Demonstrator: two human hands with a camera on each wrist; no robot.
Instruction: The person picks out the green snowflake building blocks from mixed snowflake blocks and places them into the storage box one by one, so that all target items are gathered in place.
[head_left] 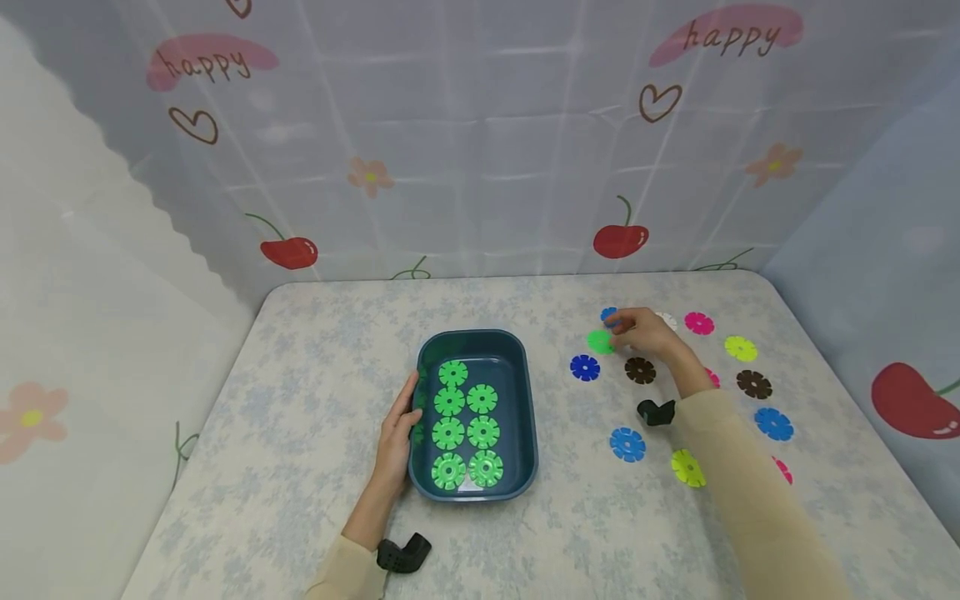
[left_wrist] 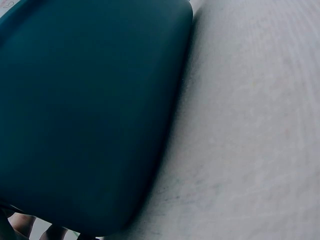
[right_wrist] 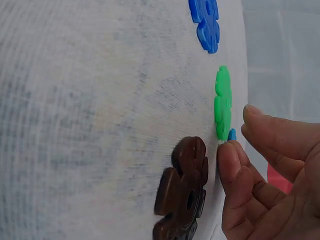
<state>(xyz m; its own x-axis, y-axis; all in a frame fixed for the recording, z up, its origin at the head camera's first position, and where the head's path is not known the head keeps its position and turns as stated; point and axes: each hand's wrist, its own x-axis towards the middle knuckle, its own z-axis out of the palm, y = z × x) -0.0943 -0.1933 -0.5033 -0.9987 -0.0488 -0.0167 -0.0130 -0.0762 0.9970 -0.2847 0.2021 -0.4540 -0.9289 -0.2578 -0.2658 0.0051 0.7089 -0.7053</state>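
A dark teal plastic tray [head_left: 531,417] stands on the table, and my left hand [head_left: 396,429] grips its left wall with the thumb at the rim. Several green snowflake discs [head_left: 482,398] lie in it in two columns. In the left wrist view the tray's side [left_wrist: 90,110] fills most of the picture, with fingers partly hidden behind its end. My right hand [head_left: 643,329] reaches low over the loose discs at the right. One green snowflake disc [right_wrist: 223,102] lies flat right at its fingertips, thumb and forefinger parted. A brown disc [right_wrist: 185,192] sits close to that hand.
Loose discs lie around the right hand: a dark blue disc [head_left: 585,367], a light blue disc [head_left: 627,445], a yellow disc [head_left: 741,348], a pink disc [head_left: 699,323] and a second brown disc [head_left: 753,384]. A printed curtain [head_left: 480,167] hangs behind the table's far edge.
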